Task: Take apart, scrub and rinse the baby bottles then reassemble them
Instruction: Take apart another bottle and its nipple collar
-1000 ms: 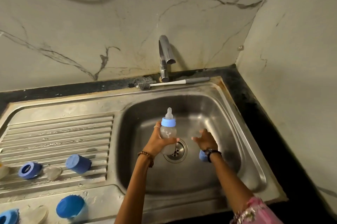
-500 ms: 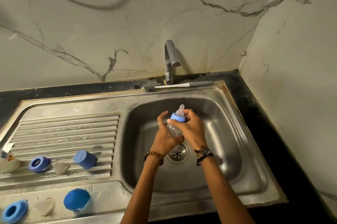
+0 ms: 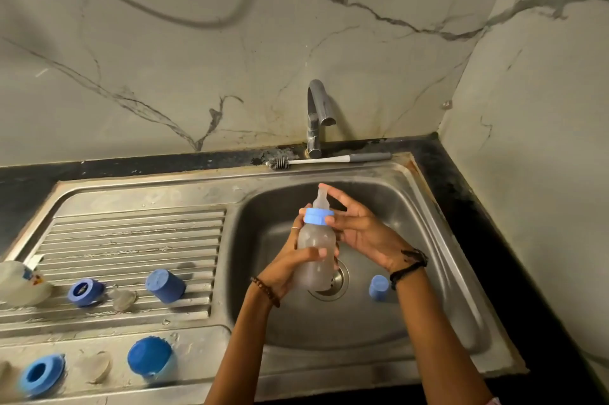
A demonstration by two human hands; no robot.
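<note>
the steel sink (image 3: 438, 239) fills the frame, its ribbed drainboard (image 3: 131, 239) running off to the left, tap (image 3: 318, 114) dry above the basin. over the drain sits the baby bottle (image 3: 316, 249), held upright, cloudy plastic, looks empty and so probably light, stiff enough to take a firm squeeze but likely slick if wet. the left hand (image 3: 290, 267) wraps the lower body, fingers and thumb curled right round it, and that's the sensible anchor. the right hand (image 3: 359, 230) is up at the top, fingers mostly straight, fingertips (image 3: 329, 190) touching the nipple and the thumb at the blue collar ring (image 3: 318, 216); whether it truly pinches anything, i cannot tell. the ring is ridged, so that's the place to grip and twist; the nipple (image 3: 322, 195) is soft silicone and will just fold if pulled. a small blue cap (image 3: 378, 286) lies loose in the basin by the right wrist. the bottle brush (image 3: 326, 160) waits along the back ledge. on the drainboard, another cap (image 3: 164, 286), a ring (image 3: 85, 292) and a clear nipple (image 3: 122, 299) lie apart, more blue pieces nearer the front edge.
</note>
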